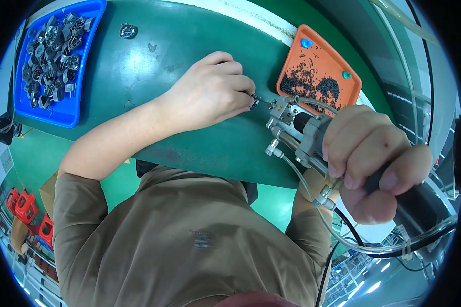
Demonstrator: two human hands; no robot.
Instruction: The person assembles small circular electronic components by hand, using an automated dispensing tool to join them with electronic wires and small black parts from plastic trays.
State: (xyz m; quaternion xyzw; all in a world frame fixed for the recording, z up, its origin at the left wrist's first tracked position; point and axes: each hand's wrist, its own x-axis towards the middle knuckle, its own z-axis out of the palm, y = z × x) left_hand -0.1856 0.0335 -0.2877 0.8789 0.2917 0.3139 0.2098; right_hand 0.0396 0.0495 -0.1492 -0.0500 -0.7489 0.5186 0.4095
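My left hand [212, 92] is closed, pinching a small black and silver metal part [255, 101] between its fingertips over the green table. Most of that part is hidden by the fingers. My right hand [376, 161] wraps round the dark body of a power screwdriver [299, 128], which has a metal head and air hoses. Its thin tip points left at the small part; I cannot tell whether the two touch. A similar metal part [128, 31] lies alone on the table, beyond my left forearm.
A blue tray [78, 110] heaped with similar grey and black parts stands at the far left. Behind the screwdriver, an orange tray [320, 43] holds many tiny black pieces like screws. A clear hose [343, 240] loops below my right hand. Red stools [25, 207] stand on the floor at left.
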